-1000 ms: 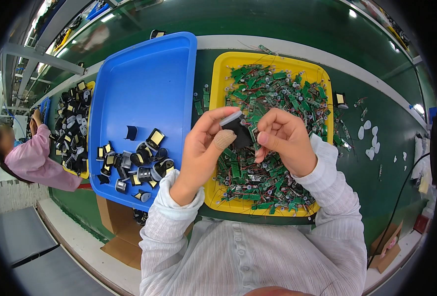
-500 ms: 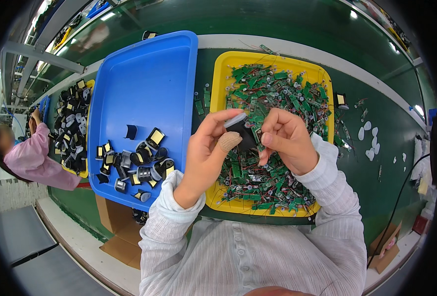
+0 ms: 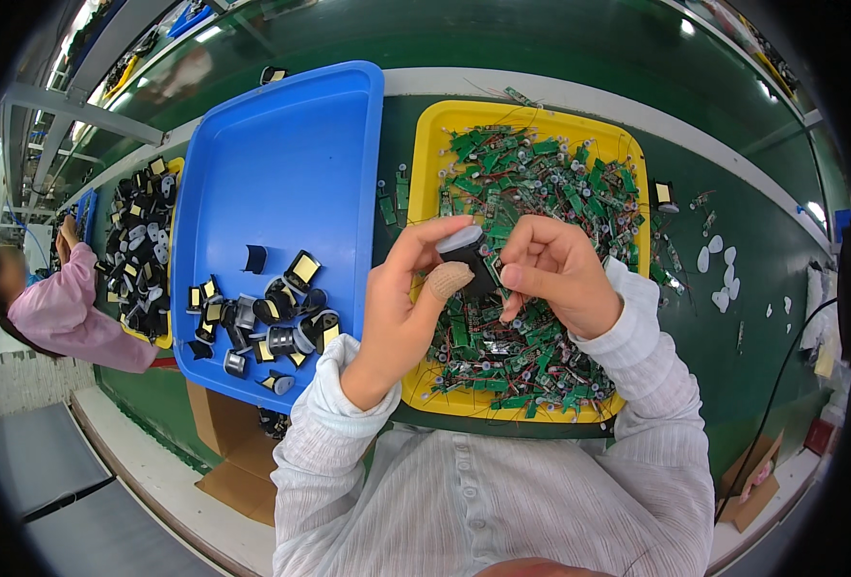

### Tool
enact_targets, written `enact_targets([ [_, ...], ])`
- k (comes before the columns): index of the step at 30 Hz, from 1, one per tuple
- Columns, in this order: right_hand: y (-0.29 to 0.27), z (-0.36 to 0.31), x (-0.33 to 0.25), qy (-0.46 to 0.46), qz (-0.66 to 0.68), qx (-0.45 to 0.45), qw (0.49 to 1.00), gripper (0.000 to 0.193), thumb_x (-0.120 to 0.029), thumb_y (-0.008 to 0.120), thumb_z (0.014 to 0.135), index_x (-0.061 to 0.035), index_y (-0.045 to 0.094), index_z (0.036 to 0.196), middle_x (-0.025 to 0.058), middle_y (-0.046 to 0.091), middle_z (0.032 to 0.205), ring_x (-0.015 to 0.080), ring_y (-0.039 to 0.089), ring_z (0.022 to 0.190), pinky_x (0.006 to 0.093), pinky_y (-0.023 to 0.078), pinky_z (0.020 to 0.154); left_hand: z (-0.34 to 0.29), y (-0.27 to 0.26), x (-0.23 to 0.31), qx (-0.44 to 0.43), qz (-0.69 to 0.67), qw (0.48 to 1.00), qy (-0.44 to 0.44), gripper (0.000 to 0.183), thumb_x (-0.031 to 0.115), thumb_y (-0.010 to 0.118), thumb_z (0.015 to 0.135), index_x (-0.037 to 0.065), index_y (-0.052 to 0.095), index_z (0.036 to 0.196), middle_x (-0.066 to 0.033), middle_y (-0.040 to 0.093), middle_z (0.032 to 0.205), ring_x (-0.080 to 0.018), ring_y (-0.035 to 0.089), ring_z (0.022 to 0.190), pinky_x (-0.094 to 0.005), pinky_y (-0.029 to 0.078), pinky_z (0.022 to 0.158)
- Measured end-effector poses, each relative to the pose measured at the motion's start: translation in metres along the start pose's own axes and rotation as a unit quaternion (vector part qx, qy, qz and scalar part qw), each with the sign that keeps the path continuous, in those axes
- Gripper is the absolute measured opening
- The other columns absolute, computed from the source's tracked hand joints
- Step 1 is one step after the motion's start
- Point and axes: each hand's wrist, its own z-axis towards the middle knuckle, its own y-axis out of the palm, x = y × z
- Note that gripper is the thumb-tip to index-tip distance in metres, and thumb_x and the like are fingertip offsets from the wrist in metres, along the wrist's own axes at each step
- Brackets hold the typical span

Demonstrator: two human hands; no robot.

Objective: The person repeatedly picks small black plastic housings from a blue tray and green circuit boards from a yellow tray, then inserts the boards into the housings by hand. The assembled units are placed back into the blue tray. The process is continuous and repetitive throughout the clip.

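Over the yellow tray (image 3: 429, 154), well above the loose green boards (image 3: 546, 147) in it, the two hands work close together on one black housing (image 3: 483, 281). The left hand (image 3: 397, 303) pinches it near its grey end (image 3: 459, 239), with the forefinger curled over the top and the thumb, wrapped in a tan cover (image 3: 448, 280), pressed against its side; this grip probably serves to steady the piece while leaving its right flank free. The right hand (image 3: 562, 274) has its thumb and forefinger drawn together on a small circuit board (image 3: 492, 265) against that flank; whether the board sits inside the housing or only touches it, I cannot tell, as the fingers cover much of it. Holding both pieces here presumably keeps them in clear sight and near the supply of boards. The housing is tilted: its long axis runs steeply from upper left to lower right, the grey end pointing away from the wearer and a little left, the dark body slanting back toward the wearer. To the left, the blue tray (image 3: 281, 163) has similar black pieces (image 3: 281, 341) gathered in its nearer half, lying at mixed angles, apparently within easy reach of the left hand. White pieces (image 3: 702, 260) lie on the green surface (image 3: 700, 337) at the right.
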Motion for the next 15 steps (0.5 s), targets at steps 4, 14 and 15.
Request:
enact_targets([
  [4, -0.003, 0.001, -0.002, 0.041, -0.033, -0.029, 0.998, 0.015, -0.01, 0.064, 0.081, 0.0008, 0.055, 0.085, 0.0036, 0.058, 0.067, 0.0111, 0.059, 0.055, 0.0229, 0.051, 0.052, -0.001, -0.001, -0.004, 0.005, 0.066, 0.997, 0.049, 0.035, 0.008, 0.06, 0.081, 0.002, 0.052, 0.115, -0.0095, 0.059, 0.095, -0.0142, 0.055, 0.076, -0.0251, 0.044, 0.07],
  [14, 0.009, -0.004, 0.006, -0.068, -0.17, 0.034, 0.982, 0.012, -0.009, 0.063, 0.079, -0.0008, 0.054, 0.08, 0.0042, 0.053, 0.07, 0.0108, 0.054, 0.058, 0.0249, 0.047, 0.051, 0.005, -0.001, -0.005, -0.043, 0.081, 0.992, 0.091, 0.043, 0.009, 0.06, 0.081, 0.006, 0.048, 0.121, -0.0116, 0.056, 0.107, -0.0183, 0.054, 0.089, -0.0267, 0.044, 0.074],
  [15, 0.011, -0.003, 0.006, -0.123, -0.257, 0.052, 0.957, 0.012, -0.007, 0.064, 0.078, -0.0012, 0.054, 0.08, 0.0051, 0.052, 0.069, 0.0128, 0.054, 0.058, 0.026, 0.046, 0.051, 0.006, 0.002, -0.003, -0.055, 0.047, 0.994, 0.084, 0.044, 0.009, 0.06, 0.081, 0.007, 0.046, 0.123, -0.012, 0.055, 0.112, -0.0188, 0.054, 0.095, -0.0276, 0.044, 0.077],
])
